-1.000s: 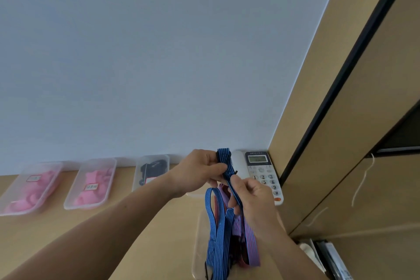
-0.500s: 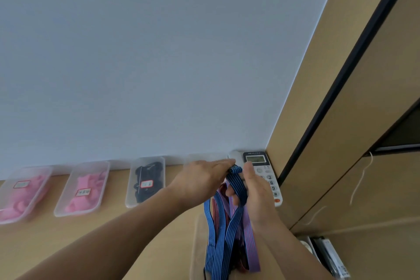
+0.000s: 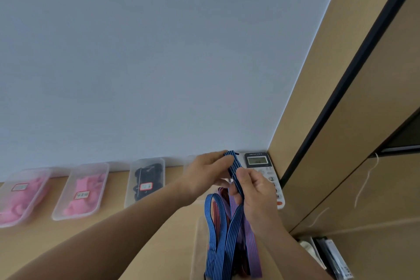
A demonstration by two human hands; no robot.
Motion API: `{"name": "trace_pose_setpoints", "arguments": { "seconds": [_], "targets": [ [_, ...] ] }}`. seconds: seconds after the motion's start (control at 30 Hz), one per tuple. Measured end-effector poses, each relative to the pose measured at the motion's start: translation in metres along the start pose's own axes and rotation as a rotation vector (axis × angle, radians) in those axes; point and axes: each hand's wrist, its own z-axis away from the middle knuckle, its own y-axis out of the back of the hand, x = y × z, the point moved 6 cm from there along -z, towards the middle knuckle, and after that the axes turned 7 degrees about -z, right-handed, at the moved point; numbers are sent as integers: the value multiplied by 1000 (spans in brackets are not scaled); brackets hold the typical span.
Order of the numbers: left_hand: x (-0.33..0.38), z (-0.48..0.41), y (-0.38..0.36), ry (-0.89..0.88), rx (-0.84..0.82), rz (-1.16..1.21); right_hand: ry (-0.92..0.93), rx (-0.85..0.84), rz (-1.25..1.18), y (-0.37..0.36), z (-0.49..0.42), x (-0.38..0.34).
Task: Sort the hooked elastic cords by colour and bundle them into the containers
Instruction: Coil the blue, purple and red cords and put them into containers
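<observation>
A blue striped elastic cord (image 3: 223,229) hangs in long loops from both my hands above the desk. My left hand (image 3: 205,174) pinches its folded top end, where a small black hook sticks out. My right hand (image 3: 252,191) grips the same cord just below. Purple (image 3: 252,254) and red (image 3: 219,213) striped cords hang behind the blue one over a clear container (image 3: 198,250) at the bottom.
Three clear labelled trays line the wall: two with pink items (image 3: 21,195) (image 3: 83,191) and one with black items (image 3: 146,178). A white desk phone (image 3: 261,166) sits in the corner. Wooden cabinet panels (image 3: 341,143) close off the right side.
My hands lifted the folded top of the blue cord slightly and the right hand slid lower along it. The view shifted a little to the right.
</observation>
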Motion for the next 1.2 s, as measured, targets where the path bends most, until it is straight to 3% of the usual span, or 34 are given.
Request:
{"name": "trace_pose_setpoints", "arguments": {
  "seconds": [0.1, 0.23, 0.57, 0.73, 0.87, 0.97, 1.03, 1.1, 1.2],
  "targets": [
    [-3, -1, -5, 25, -87, 122, 16, 3, 19, 1, 0, 2],
    [-9, -3, -3, 49, -27, 185, -4, 44, 16, 4, -1, 2],
    [-3, -5, 15, -139, 232, -274, -105, 98, 152, 9, -2, 9],
    [4, 4, 10, -505, 323, -911, -111, 61, 57, 2, 0, 2],
    [4, 8, 2, -826, 325, -1098, -114, 20, -29, 0, -2, -4],
    [-1, 7, 0, -934, 317, -1178, -101, 1, -30, 1, -2, -4],
    [-7, 4, 0, -905, 294, -1197, -88, 9, -32, 2, -3, -1],
    [-10, 0, 2, -755, 231, -1079, -72, 27, -30, 5, -5, 0],
    [-17, -3, 10, -252, 199, -515, -27, 29, 34, 5, -4, -2]
  ]
}}
